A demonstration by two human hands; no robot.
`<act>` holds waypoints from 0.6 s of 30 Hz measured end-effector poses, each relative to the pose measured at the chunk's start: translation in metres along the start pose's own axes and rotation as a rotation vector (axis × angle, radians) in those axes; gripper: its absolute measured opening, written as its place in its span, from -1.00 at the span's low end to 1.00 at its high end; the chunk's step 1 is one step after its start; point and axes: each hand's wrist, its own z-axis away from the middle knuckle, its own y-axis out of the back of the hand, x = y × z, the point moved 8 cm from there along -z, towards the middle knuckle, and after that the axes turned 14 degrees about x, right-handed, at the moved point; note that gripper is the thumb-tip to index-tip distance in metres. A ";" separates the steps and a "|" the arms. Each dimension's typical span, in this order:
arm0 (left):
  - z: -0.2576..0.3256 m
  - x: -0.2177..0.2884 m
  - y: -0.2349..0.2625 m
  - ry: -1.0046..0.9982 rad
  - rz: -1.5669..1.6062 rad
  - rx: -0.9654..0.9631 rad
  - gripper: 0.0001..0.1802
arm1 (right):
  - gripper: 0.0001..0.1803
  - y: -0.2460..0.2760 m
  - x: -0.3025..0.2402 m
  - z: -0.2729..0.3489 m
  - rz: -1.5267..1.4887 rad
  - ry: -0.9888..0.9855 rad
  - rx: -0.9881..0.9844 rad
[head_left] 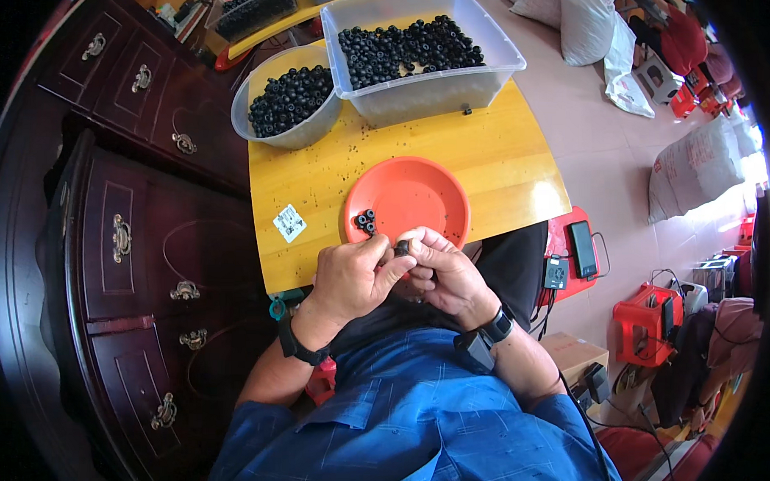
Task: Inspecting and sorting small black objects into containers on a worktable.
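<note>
My left hand (350,277) and my right hand (443,268) meet at the near edge of the yellow wooden table (481,151), fingertips pinched together on a small black ring-shaped bead (401,248). Just beyond them lies an orange plate (420,195) with a few black beads (366,222) at its left rim. How the bead is shared between the two hands is partly hidden by the fingers.
A round clear bowl (308,132) and a rectangular clear tub (458,86) at the table's far side hold many black beads. Dark wooden drawers (139,232) stand on the left. A small white tag (289,223) lies on the table. Sacks and red stools are on the right.
</note>
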 end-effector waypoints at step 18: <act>-0.039 -0.044 0.029 0.306 0.007 -0.187 -0.78 | -0.78 0.021 0.001 -0.006 -0.037 -0.042 0.253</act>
